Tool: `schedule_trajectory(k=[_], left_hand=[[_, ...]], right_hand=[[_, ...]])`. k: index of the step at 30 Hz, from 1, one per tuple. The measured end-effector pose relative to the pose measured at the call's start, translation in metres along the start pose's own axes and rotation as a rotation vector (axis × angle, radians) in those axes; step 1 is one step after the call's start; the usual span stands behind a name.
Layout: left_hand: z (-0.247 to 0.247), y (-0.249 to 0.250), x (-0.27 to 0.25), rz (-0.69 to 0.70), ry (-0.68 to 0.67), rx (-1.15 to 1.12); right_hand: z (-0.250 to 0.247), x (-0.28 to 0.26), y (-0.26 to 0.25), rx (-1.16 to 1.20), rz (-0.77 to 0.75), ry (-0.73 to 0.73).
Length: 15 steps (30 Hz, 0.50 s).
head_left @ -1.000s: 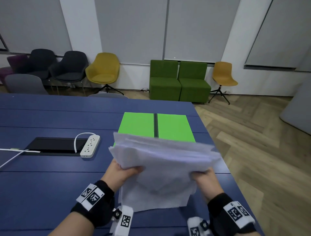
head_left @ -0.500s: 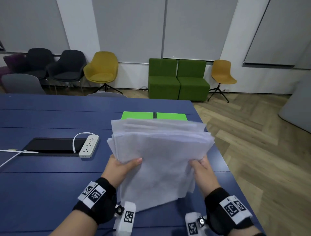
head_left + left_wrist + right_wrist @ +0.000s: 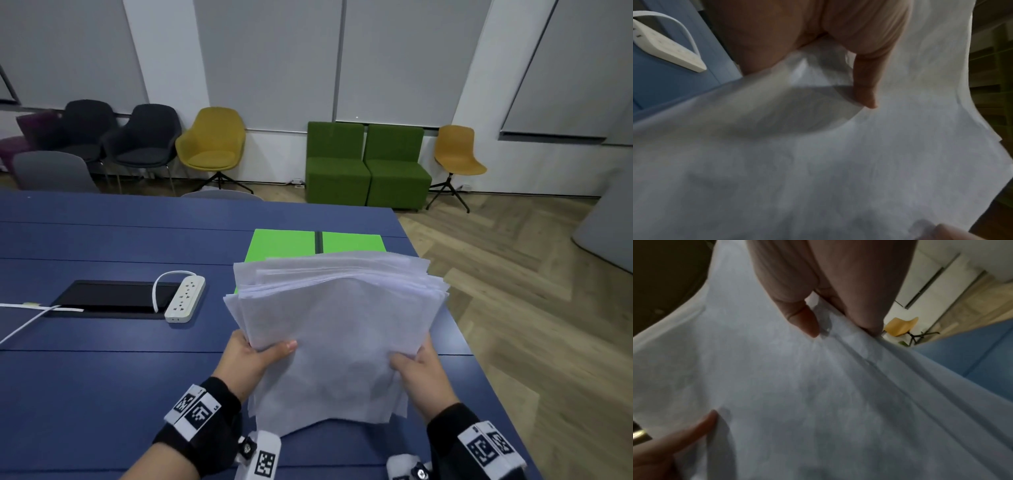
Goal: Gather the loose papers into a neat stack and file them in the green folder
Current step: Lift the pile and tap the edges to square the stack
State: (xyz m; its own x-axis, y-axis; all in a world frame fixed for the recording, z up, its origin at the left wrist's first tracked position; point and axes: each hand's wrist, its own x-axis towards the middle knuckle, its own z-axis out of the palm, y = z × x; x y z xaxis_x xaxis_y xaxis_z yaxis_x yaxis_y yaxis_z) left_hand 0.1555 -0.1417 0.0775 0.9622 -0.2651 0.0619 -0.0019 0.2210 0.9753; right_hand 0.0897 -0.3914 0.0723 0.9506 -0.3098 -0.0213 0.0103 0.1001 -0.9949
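Two hands are gripping the paper stack (image 3: 337,329) above the blue table (image 3: 102,394): our left hand (image 3: 250,359) and right hand (image 3: 419,371) pinching its near corners. Edges are fanning unevenly, so we are judging squaring comes next, before the open green folder (image 3: 284,243) beyond.

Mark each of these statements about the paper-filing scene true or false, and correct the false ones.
1. Both hands hold the papers. True: the left hand and right hand each grip a side of the sheaf.
2. The papers already lie inside the green folder. False: they are held above the table, in front of the folder.
3. The folder lies open. True: two green halves show with a dark spine between.
4. The sheets are squared into a neat stack. False: their far edges fan out unevenly.
5. The power strip lies to the right of the papers. False: it lies to their left.
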Motion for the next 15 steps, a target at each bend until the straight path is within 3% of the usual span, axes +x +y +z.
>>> schedule_trajectory(k=[3,6,10,15], left_hand=[[0.000,0.008,-0.002,0.034,-0.046,-0.002],[-0.002,-0.001,-0.003,0.004,-0.080,0.021],[0.002,-0.012,-0.007,-0.034,0.006,0.002],[0.016,0.008,-0.009,0.087,0.062,0.042]], right_hand=[[-0.012,0.000,-0.010,0.061,-0.055,-0.039],[-0.017,0.000,-0.009,0.039,-0.004,-0.086],[-0.014,0.000,-0.007,-0.061,-0.007,-0.127],[-0.015,0.001,-0.031,0.049,-0.087,-0.184]])
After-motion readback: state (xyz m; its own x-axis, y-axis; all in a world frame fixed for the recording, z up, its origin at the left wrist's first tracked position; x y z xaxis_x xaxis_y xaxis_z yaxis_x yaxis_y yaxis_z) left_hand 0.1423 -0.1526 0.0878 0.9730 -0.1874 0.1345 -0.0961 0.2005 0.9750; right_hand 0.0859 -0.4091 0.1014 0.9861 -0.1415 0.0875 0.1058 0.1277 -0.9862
